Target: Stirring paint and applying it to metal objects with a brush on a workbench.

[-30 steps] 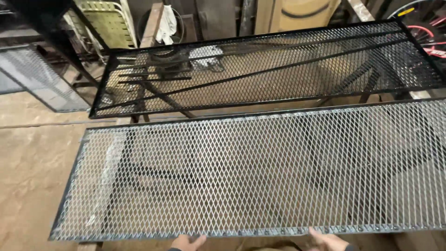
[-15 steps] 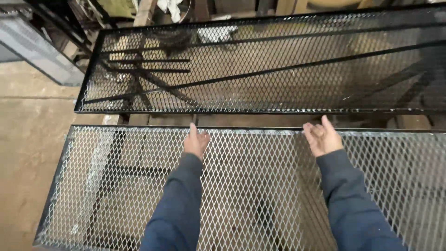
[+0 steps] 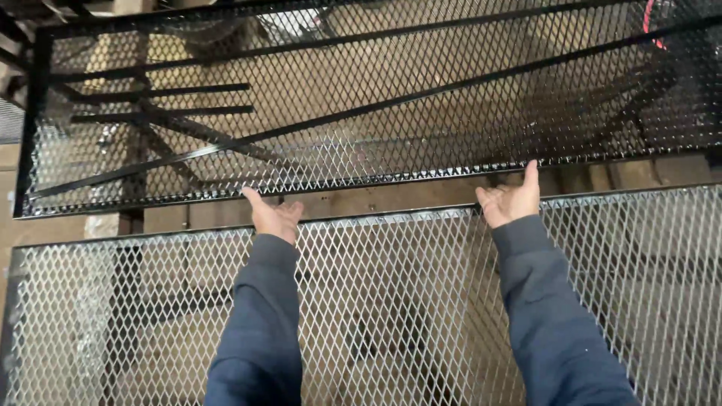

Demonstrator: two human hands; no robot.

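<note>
Hands, our left hand and right hand, fingers open and grasping nothing, reach the black mesh panel's near edge across the grey mesh panel, lift unstarted.

Black mesh panel ran off top and right edges; far corners unseen. Grey mesh panel was cut by bottom, left and right edges; near rim out of frame. Fingertips of left hand and right hand reached black panel's near rim; whether curled under it, could not tell. Both sleeves ran off bottom edge. Dark bars and supports under both panels showed only as broken shapes through mesh. Red object at top right, cut off, too small to identify.
</note>
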